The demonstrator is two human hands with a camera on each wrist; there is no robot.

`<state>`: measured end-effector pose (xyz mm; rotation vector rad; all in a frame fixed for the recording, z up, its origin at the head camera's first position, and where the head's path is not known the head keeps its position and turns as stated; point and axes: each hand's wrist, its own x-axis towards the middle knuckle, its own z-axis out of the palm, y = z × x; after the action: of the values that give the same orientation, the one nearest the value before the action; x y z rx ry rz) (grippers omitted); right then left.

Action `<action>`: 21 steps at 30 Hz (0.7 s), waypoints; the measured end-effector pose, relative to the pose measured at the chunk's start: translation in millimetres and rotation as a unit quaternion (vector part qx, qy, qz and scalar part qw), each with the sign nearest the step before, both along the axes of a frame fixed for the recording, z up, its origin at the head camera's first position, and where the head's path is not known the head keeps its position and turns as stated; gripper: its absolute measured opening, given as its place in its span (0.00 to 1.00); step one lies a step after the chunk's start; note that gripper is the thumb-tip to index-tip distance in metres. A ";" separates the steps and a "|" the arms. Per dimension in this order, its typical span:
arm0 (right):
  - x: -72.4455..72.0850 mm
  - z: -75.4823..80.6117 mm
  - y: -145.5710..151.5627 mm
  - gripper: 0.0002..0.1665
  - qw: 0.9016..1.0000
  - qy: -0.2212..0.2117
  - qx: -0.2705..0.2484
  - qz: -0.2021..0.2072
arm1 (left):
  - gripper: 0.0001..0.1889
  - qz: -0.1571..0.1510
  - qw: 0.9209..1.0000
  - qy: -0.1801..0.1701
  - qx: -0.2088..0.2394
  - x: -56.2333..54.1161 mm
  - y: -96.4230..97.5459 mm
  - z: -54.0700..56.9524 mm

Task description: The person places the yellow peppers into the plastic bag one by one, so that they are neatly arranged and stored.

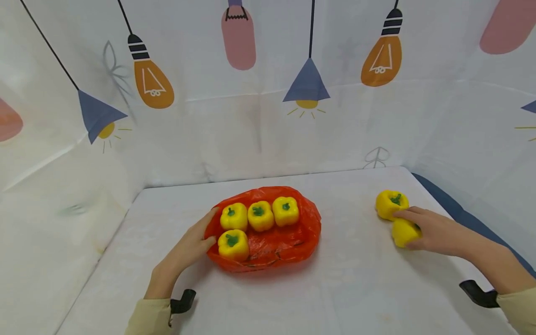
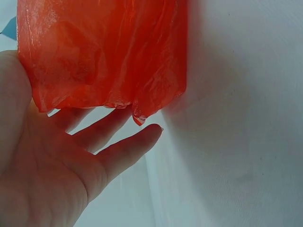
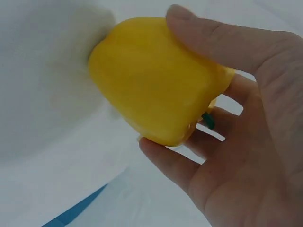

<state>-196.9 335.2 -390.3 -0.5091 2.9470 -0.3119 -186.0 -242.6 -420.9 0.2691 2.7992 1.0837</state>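
A red plastic bag, its mouth spread wide, lies on the table with several yellow bell peppers inside. My left hand rests against the bag's left side; in the left wrist view its fingers are extended, some partly behind the bag's edge. Over at the right, my right hand grips a yellow bell pepper between thumb and fingers, its green stem turned toward the palm. Another yellow bell pepper sits just behind the gripped one, overlapping it in the head view.
A white-covered table lies beneath everything. Behind it hangs a white cloth printed with lamps and bulbs. Something dark blue shows beyond the table's right edge. Black curved pieces stick out at both wrists.
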 end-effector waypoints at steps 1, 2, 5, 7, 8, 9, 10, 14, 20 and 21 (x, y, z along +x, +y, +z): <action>0.4 -0.8 1.6 0.43 1.000 0.002 -0.002 0.003 | 0.40 0.000 1.000 -0.002 0.000 0.1 0.1 0.3; 0.7 -1.5 2.9 0.43 1.000 0.004 -0.003 0.005 | 0.40 0.001 1.000 -0.004 0.001 0.2 0.1 0.6; 1.3 -2.5 4.9 0.44 1.000 0.007 -0.004 0.013 | 0.41 0.001 1.000 -0.011 0.004 0.7 0.2 1.5; 1.7 -2.9 4.5 0.44 1.000 0.006 -0.006 0.013 | 0.41 0.001 1.000 -0.012 0.004 0.9 0.1 1.7; 1.9 -3.2 4.3 0.44 1.000 0.006 -0.007 0.013 | 0.41 0.001 1.000 -0.012 0.004 0.9 0.1 1.7; 2.3 -3.3 3.9 0.44 1.000 0.007 -0.010 0.013 | 0.41 0.000 1.000 -0.012 0.004 0.8 0.1 1.6; 2.7 -3.5 3.2 0.44 1.000 0.008 -0.012 0.014 | 0.40 0.000 1.000 -0.012 0.003 0.6 0.2 1.2; 4.3 -3.1 -1.3 0.43 1.000 0.017 -0.020 0.017 | 0.40 0.001 1.000 -0.014 0.002 -0.5 0.2 -0.6; 1.6 1.0 -14.7 0.43 0.999 0.035 -0.023 0.024 | 0.40 0.002 1.000 -0.011 0.003 -0.6 -1.1 -2.5; 0.8 2.0 -17.6 0.43 0.999 0.036 -0.023 0.024 | 0.40 0.002 1.000 -0.009 0.002 -0.6 -1.2 -2.7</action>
<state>-196.1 317.6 -388.3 -0.6094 2.9968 -0.3656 -186.6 -243.7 -423.5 0.2545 2.7831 1.0883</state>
